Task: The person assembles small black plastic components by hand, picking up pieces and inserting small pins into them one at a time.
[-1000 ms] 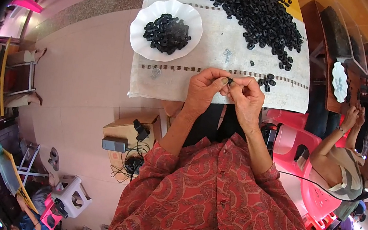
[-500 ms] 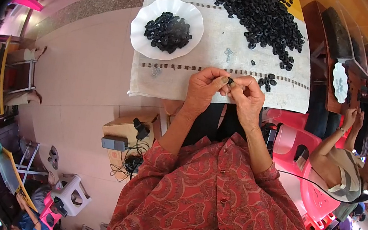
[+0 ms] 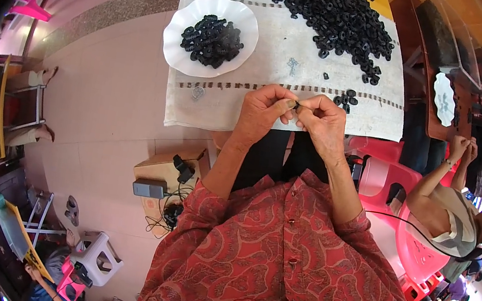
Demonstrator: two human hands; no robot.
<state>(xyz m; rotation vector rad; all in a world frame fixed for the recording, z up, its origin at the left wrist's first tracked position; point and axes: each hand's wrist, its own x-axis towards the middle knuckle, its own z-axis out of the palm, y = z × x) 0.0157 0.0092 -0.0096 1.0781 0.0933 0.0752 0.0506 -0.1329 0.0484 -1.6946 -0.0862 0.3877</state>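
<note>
My left hand (image 3: 263,113) and my right hand (image 3: 323,120) meet fingertip to fingertip over the near edge of a white cloth (image 3: 277,69). Between them they pinch one small black ring (image 3: 297,103). A big heap of black rings (image 3: 340,16) lies on the cloth at the far right. A white scalloped plate (image 3: 182,50) at the far left holds a smaller heap of rings (image 3: 212,40). A few loose rings (image 3: 345,99) lie just right of my right hand.
Another person (image 3: 462,200) sits to my right on a red plastic chair (image 3: 385,177), hands raised. A cardboard box (image 3: 158,170) with a power bank and cables lies on the floor at my left. White and pink stools (image 3: 96,256) stand at lower left.
My hands have stayed together at the cloth's near edge, with only slight finger movement on the small ring.
</note>
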